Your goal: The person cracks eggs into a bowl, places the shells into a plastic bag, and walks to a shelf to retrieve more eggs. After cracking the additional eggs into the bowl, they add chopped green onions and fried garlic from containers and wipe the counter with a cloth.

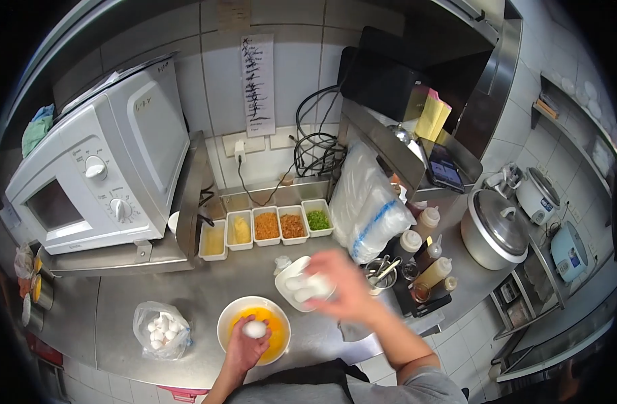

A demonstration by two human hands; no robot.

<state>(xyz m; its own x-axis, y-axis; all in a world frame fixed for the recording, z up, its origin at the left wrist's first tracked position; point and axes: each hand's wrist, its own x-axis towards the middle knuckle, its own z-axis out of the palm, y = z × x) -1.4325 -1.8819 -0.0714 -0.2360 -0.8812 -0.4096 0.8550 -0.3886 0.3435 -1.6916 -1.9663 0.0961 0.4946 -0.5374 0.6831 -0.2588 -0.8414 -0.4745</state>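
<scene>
My left hand is closed around a white egg, over a white bowl. Beaten-looking yellow egg covers the inside of the bowl. Just right of it sits a white square dish holding white eggs or shells. My right hand is smeared by motion above that dish, its fingers overlapping the dish's right side; I cannot tell what they hold. To the left of the bowl, a clear plastic bag contains several white eggs.
White trays with chopped green onion and other toppings line the wall. A microwave stands on a shelf at left. Squeeze bottles, a cup of utensils and a large lidded pot occupy the right, beside a plastic-wrapped bundle.
</scene>
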